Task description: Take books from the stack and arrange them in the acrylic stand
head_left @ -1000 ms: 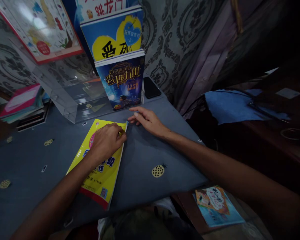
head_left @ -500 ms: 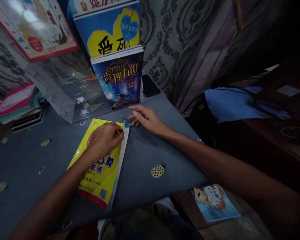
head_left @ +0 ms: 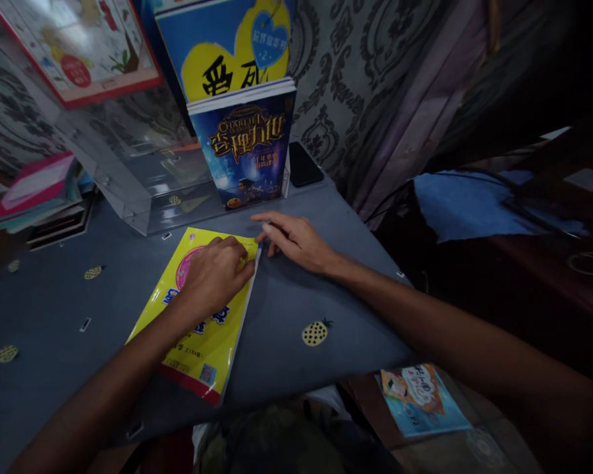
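Note:
A yellow book [head_left: 188, 349] with a red band along its bottom lies on the table before me, tilted. My left hand [head_left: 217, 273] rests on the upper part of its cover, fingers curled and thumb close to the right edge, partly hiding the print. Just right of the book's top corner is my right hand [head_left: 296, 242], open, the index finger stretched to the left and the others loosely bent. Its fingertips are near the corner; whether they touch it I cannot tell.
A clear acrylic rack [head_left: 133, 204] holds upright books, a dark blue one [head_left: 250, 158] in front. Beside it lies a black phone [head_left: 304, 164]. Stacked books [head_left: 39, 187] are at far left. A blue booklet [head_left: 427, 405] lies below the table's right edge [head_left: 375, 368].
The yellow cover now lies flush over the white strip that showed along its right edge. My left hand has shifted slightly right with it; my right hand stays beside the corner.

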Available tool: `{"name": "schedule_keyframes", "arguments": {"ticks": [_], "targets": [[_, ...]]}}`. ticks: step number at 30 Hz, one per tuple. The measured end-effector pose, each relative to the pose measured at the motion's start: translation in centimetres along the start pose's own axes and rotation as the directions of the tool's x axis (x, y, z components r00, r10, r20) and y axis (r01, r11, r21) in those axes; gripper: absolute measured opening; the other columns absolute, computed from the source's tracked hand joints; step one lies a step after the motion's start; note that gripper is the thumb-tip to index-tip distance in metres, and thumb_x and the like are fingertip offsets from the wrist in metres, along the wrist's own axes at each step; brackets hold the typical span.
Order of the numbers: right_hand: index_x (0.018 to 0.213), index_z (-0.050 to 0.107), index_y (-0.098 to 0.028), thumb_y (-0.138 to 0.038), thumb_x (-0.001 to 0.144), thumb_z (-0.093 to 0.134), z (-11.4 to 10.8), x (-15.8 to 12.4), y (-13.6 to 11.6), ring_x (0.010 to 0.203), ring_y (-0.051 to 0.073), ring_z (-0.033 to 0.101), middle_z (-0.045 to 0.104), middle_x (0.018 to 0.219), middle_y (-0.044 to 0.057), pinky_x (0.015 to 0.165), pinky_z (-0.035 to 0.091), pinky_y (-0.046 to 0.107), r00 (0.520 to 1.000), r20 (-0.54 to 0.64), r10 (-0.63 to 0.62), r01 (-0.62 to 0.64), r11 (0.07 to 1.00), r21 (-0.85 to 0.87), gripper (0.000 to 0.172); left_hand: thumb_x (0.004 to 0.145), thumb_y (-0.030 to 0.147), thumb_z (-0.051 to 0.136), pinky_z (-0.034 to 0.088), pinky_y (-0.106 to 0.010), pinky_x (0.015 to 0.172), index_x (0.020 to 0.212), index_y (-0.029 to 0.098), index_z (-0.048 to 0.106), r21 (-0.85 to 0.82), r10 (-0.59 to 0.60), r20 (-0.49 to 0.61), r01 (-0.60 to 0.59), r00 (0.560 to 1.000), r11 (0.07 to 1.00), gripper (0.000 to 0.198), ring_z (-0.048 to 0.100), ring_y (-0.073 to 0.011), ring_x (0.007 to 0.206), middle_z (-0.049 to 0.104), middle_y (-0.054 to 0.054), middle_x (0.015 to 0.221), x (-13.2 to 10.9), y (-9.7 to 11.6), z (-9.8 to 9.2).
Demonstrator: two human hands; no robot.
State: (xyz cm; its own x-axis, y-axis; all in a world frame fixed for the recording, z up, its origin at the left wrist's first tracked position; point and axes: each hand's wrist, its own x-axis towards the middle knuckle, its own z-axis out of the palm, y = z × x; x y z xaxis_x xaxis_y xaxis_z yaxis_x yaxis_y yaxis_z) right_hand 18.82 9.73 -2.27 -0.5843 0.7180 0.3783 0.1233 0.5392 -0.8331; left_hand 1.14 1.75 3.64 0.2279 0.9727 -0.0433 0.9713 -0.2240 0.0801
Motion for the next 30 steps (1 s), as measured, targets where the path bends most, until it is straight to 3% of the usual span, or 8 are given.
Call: {"name": "schedule_keyframes", "arguments": {"ticks": [4,7,11,14,19,22,27,30], "targets": [[0.128,0.067,-0.018,-0.030,0.103,0.045,0.3,-0.2,-0.6,0.082,0.019,0.074,0.078,0.092,0.005,0.081,0.055,0.032,0.998,0.062,0.007,0.007,0.976,-0.217,0.035,0.098,0.032,0.058,0.053,-0.043,0.098,0.113,0.015,0.071,-0.016,0.235,0.043,-0.235,0.971,0.972,0.026,0.063,-0.0294,0.119,0.071,-0.014,0.124,-1.5,-1.8,-0.1],[0.127,0.069,-0.019,-0.031,0.103,0.046,0.3,-0.2,-0.7,0.092,0.023,0.074,0.079,0.105,0.009,0.086,0.055,0.036,0.997,0.079,-0.005,0.031,0.944,-0.328,0.035,0.094,0.044,0.067,0.047,-0.045,0.111,0.146,0.022,0.054,-0.104,0.428,0.154,-0.416,0.891,0.903,0.058,0.047,-0.0308,0.144,0.049,-0.014,0.157,-4.5,-4.8,-0.3],[0.136,0.063,-0.018,-0.032,0.103,0.045,0.3,-0.2,-0.8,0.095,0.026,0.075,0.080,0.104,0.010,0.086,0.056,0.038,0.996,0.084,-0.002,0.031,0.941,-0.337,0.040,0.080,0.052,0.080,0.039,-0.050,0.120,0.160,0.038,0.029,-0.115,0.446,0.233,-0.431,0.864,0.895,0.097,0.028,-0.0323,0.155,0.029,-0.006,0.169,-9.8,-8.3,0.1],[0.140,0.059,-0.017,-0.032,0.104,0.044,0.4,-0.3,-0.7,0.095,0.027,0.075,0.080,0.100,0.010,0.084,0.056,0.040,0.996,0.085,0.014,0.014,0.946,-0.325,0.042,0.085,0.044,0.078,0.034,-0.052,0.124,0.162,0.038,0.025,-0.085,0.410,0.167,-0.402,0.896,0.912,0.093,0.024,-0.0305,0.157,0.025,-0.004,0.170,-12.3,-8.9,1.2],[0.138,0.059,-0.019,-0.032,0.104,0.042,1.0,0.5,0.1,0.109,0.027,0.071,0.075,0.119,0.013,0.093,0.056,0.043,0.994,0.098,-0.043,0.076,0.929,-0.362,0.040,0.102,0.028,0.052,0.041,-0.049,0.119,0.150,0.036,0.049,0.021,0.334,0.042,-0.335,0.942,0.942,0.049,0.041,-0.0257,0.149,0.047,-0.002,0.160,-11.7,-7.7,2.6],[0.138,0.059,-0.020,-0.030,0.104,0.042,1.5,1.6,0.8,0.112,0.028,0.069,0.073,0.123,0.013,0.095,0.055,0.046,0.989,0.128,-0.075,0.119,0.913,-0.390,0.039,0.104,0.028,0.049,0.044,-0.051,0.116,0.146,0.032,0.055,0.081,0.315,0.019,-0.316,0.949,0.945,0.043,0.047,-0.0276,0.145,0.054,-0.005,0.155,-10.6,-7.2,2.7],[0.135,0.059,-0.020,-0.030,0.105,0.041,1.9,3.4,1.6,0.110,0.030,0.067,0.073,0.117,0.013,0.096,0.054,0.048,0.979,0.183,-0.086,0.151,0.911,-0.384,0.037,0.083,0.071,0.066,0.031,-0.059,0.122,0.159,0.030,0.035,0.052,0.367,0.107,-0.374,0.924,0.926,0.092,0.026,-0.0375,0.155,0.032,-0.012,0.168,-10.5,-7.0,2.6],[0.128,0.062,-0.020,-0.032,0.105,0.041,2.1,4.3,2.1,0.110,0.030,0.066,0.072,0.118,0.013,0.098,0.052,0.047,0.974,0.208,-0.090,0.167,0.907,-0.388,0.034,0.080,0.074,0.068,0.023,-0.062,0.124,0.162,0.031,0.027,0.053,0.363,0.145,-0.374,0.920,0.926,0.101,0.016,-0.0396,0.158,0.025,-0.012,0.170,-10.6,-6.9,2.9]]}}
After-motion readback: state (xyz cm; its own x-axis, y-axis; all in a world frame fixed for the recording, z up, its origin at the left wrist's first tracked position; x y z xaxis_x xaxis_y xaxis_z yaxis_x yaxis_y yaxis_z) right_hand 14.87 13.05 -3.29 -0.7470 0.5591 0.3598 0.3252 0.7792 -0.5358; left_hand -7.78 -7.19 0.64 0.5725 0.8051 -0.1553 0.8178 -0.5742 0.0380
